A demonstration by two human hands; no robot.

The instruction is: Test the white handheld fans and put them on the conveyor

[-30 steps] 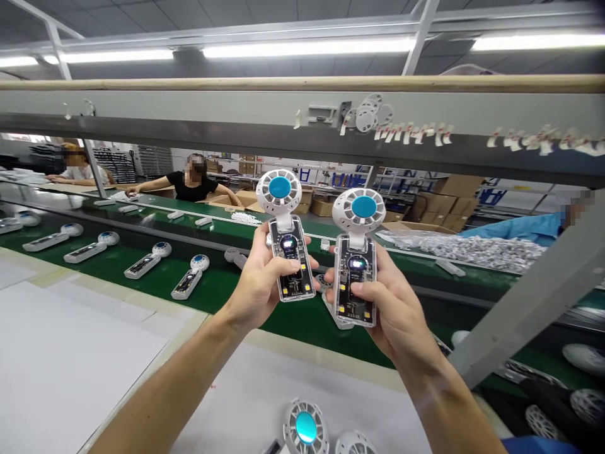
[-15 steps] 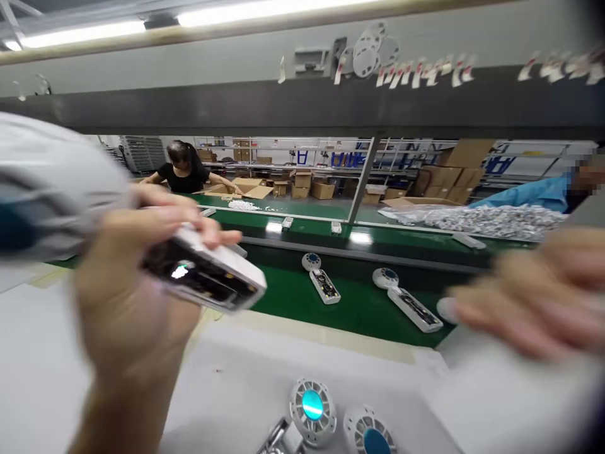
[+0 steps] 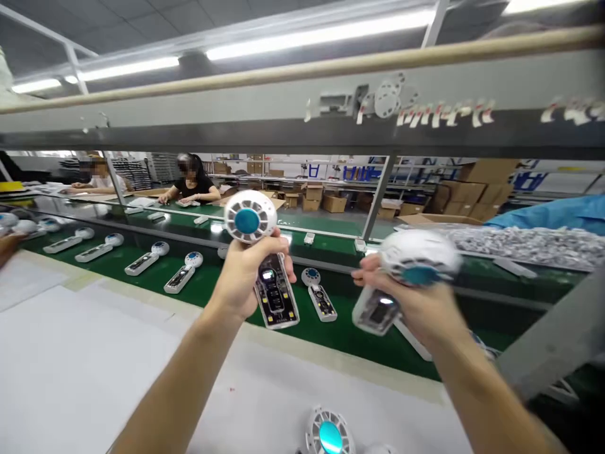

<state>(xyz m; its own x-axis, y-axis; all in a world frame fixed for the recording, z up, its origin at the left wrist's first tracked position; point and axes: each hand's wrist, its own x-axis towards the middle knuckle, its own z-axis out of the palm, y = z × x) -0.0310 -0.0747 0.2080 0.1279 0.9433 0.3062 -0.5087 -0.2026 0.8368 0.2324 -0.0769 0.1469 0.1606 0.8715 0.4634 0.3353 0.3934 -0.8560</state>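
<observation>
Your left hand (image 3: 241, 277), its grip clamped on the left fan (image 3: 247, 219), and your right hand (image 3: 423, 306), its grip seemingly clamped on the blurred right fan (image 3: 418, 252), hold both over the green belt (image 3: 331, 337); the white bench (image 3: 265, 397) lies nearer.

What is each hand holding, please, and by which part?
Left hand: one fan-like device, just below its round head; right hand: second device, apparently likewise.

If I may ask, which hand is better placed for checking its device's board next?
Probably the left hand: its board shows more sharply, while the device in the right hand is blurred.
</observation>
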